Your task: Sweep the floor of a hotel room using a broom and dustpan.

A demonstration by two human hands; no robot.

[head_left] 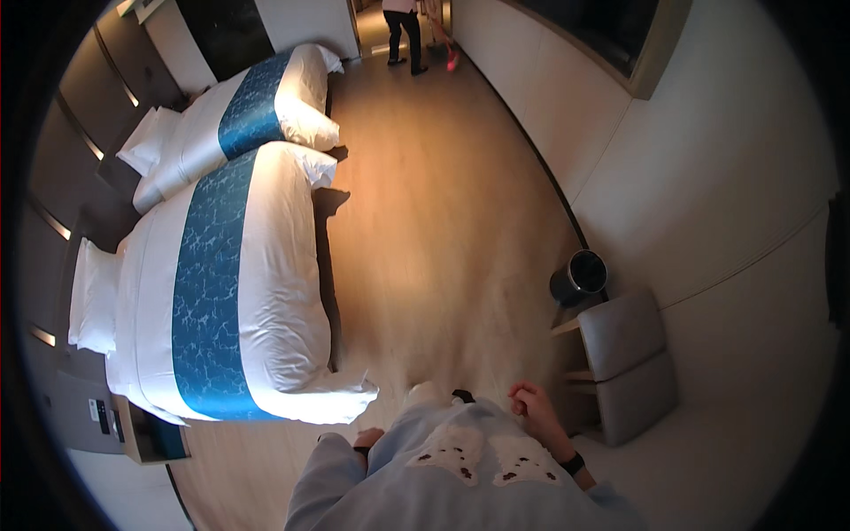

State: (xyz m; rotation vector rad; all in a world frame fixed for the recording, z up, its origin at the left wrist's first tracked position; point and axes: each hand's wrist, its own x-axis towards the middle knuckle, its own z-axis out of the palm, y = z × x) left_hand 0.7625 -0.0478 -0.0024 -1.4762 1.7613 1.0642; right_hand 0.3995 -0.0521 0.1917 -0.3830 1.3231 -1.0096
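Observation:
My right hand (531,406) hangs at the right side of my light blue top, its fingers curled loosely, and a dark band circles the wrist. Whether anything is inside those fingers cannot be made out. Beside my other hip is my left hand (368,438), partly covered by the sleeve and top, also with a dark wristband. Neither hand touches the furniture. Nearest on the left stands a bed (279,318) with white bedding and a blue patterned bed runner (209,299). A grey upholstered chair (627,358) is to the right of my right hand.
A second bed (192,126) stands beyond the first. A black waste bin (578,277) is by the right wall, near the chair. At the far doorway a person (404,33) in dark trousers stands near a pink item on the wood floor (431,199). A bedside cabinet (149,441) is lower left.

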